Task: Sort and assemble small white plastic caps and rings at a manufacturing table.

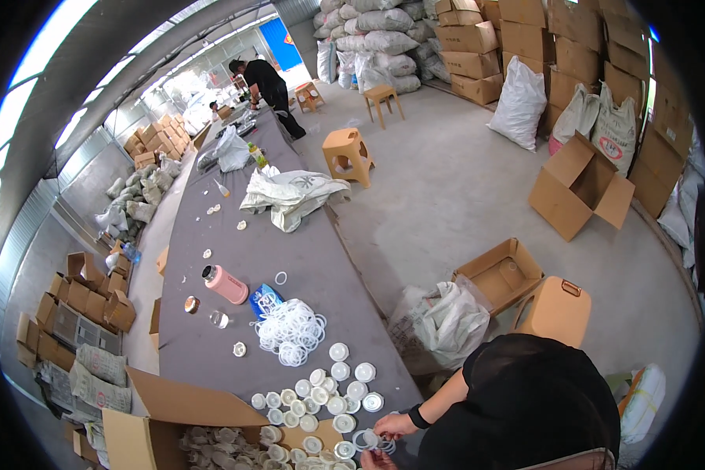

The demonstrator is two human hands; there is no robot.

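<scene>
Near the table's near edge, my right hand [395,425] reaches in from the right with a black band at the wrist. Its fingers are closed on a translucent white ring [363,440], with other rings close by. Just below, my left hand [378,460] is partly cut off by the lower edge; its fingers look bent at the rings, but what they hold is hidden. White round plastic caps [318,395] lie spread beside my hands. Farther up the table sits a heap of white rings [291,330], partly over a blue packet [265,300].
An open carton [125,435] full of caps stands at the lower left. A pink bottle [225,284], small jar [218,319] and white sack [290,196] lie along the grey table [204,368]. Stools, cartons and sacks stand on the floor. Another person [266,86] bends over the far end.
</scene>
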